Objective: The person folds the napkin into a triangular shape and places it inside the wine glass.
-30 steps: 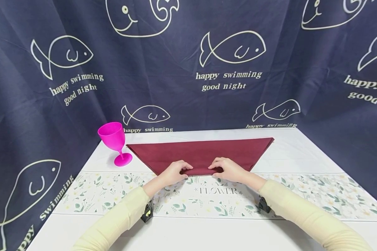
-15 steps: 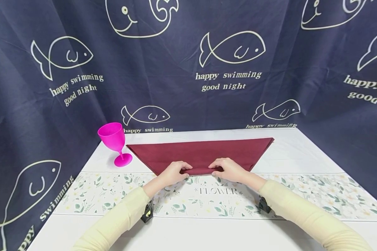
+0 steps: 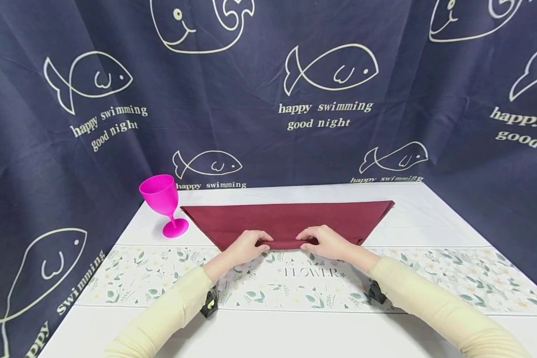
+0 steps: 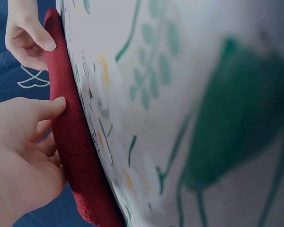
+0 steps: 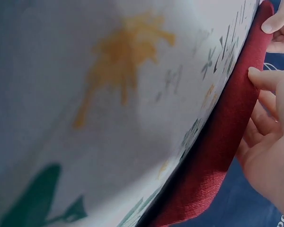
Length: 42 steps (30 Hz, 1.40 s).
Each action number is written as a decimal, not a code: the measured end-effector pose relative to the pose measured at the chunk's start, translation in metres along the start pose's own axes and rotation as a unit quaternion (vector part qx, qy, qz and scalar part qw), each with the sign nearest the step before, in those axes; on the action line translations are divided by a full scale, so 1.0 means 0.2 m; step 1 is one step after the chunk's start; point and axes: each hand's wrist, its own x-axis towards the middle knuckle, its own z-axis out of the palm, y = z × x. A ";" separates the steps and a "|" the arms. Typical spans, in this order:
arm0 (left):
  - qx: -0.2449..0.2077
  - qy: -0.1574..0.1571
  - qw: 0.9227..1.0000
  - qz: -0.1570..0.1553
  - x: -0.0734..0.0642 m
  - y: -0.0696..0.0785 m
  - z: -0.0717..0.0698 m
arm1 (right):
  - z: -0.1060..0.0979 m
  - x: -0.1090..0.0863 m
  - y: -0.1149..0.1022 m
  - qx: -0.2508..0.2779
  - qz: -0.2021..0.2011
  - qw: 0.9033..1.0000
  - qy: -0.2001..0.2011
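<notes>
A dark red cloth napkin (image 3: 291,219) lies on the table, its long straight side at the back and its sides slanting in toward the person. Its near edge is turned up into a thick roll (image 4: 73,142). My left hand (image 3: 249,246) holds this roll left of its middle, thumb on the near side and fingers beyond it. To the right, my right hand (image 3: 325,242) grips the same roll in a mirrored way, its thumb (image 5: 255,75) pressing the cloth. A short stretch of the roll shows between the two hands.
A bright pink goblet (image 3: 161,199) stands upright at the back left, close to the napkin's left corner. A floral runner (image 3: 161,278) crosses the white table (image 3: 447,223). Dark blue curtains (image 3: 250,124) with fish drawings hang around the table's back and sides.
The napkin's far edge has come slightly toward the person, most at the right, where its corner also sits a little farther right. Both hands keep nearly the same place on the roll.
</notes>
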 end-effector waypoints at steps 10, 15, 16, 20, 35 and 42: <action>0.011 -0.007 1.000 -0.007 0.00 0.01 0.00 | 0.00 0.00 0.01 0.009 0.005 1.000 0.011; 0.008 -0.006 1.000 -0.006 0.00 0.01 0.00 | 0.01 0.00 0.02 -0.002 -0.013 1.000 0.015; 0.007 -0.006 1.000 -0.006 0.00 0.01 0.00 | 0.01 0.00 0.02 -0.002 -0.015 1.000 0.016; 0.000 -0.003 1.000 -0.004 0.01 0.01 0.00 | 0.01 0.00 0.02 0.002 -0.016 1.000 0.015; -0.009 -0.007 1.000 -0.015 0.01 -0.01 0.01 | 0.01 0.00 0.01 0.033 0.010 0.999 -0.005; -0.005 -0.004 1.000 -0.015 0.00 0.00 0.01 | 0.01 0.00 0.02 0.036 0.008 0.999 -0.001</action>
